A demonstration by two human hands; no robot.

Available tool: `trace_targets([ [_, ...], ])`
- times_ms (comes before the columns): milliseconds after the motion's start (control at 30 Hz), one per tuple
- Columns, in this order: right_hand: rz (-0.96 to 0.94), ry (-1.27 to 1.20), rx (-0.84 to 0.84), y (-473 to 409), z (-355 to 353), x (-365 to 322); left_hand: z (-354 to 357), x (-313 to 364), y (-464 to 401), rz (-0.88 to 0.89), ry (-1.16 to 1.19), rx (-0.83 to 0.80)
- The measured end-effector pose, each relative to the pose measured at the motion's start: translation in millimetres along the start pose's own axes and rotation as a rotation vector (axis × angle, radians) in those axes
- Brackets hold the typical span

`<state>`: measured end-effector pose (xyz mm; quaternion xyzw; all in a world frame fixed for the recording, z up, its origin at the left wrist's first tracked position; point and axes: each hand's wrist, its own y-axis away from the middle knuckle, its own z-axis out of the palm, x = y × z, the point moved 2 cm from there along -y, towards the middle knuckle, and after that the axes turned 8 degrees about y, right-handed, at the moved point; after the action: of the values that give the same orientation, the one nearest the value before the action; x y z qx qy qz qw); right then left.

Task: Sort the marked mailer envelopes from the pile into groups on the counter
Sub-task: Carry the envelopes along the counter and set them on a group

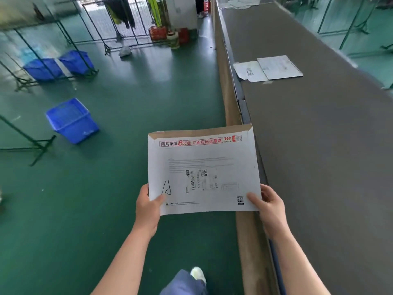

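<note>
Both hands hold 1 white mailer envelope (203, 171) up in the air, over the green floor (131, 99) and just beside the near edge of the long grey counter (319, 156); its right side overlaps the counter's brown front edge in view. Left hand (147, 209) grips the lower-left corner, thumb on the printed face, other fingers hidden behind. Right hand (271, 209) grips the lower-right corner the same way, thumb on top, fingers curled round the edge. Envelope face is toward the camera, roughly level, brown flap strip along the far edge, red printed banner beneath it, barcode and QR codes mid-sheet. A hand-drawn black mark (166, 188) sits near the left thumb, shaped like a narrow triangle or an "A"; cannot tell which. Farther along the counter lie 2 white envelopes (268, 69), overlapping, well apart from the held one. More pale sheets (240, 2) at the counter's far end, blurred. On the floor to the left: 1 blue basket (72, 121) standing alone, 2 more blue bins (58, 64) beyond it among green metal racks (32, 143). A shoe (198, 274) and trouser leg show at the bottom edge.
</note>
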<state>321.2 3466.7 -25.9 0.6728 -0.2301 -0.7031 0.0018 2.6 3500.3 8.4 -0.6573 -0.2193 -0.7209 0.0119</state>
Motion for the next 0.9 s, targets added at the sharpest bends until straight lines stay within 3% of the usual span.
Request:
trace_targets([
  [133,0.063,-0.001,-0.106,-94.1,55.2,-18.8,29.6,11.8,-90.3,-0.005,0.058,0.075],
  [400,0.141,0.117,-0.045,-315.4,150.9,-91.7,108.5,55.7,-338.4,-0.037,0.134,0.031],
  [633,0.113,0.190,0.108,-471.6,205.8,-194.7,196.9,147.4,-512.3,-0.065,0.121,-0.121],
  [900,0.114,0.070,0.309,-687.4,242.8,-233.6,292.1,162.2,-707.6,-0.166,0.047,-0.285],
])
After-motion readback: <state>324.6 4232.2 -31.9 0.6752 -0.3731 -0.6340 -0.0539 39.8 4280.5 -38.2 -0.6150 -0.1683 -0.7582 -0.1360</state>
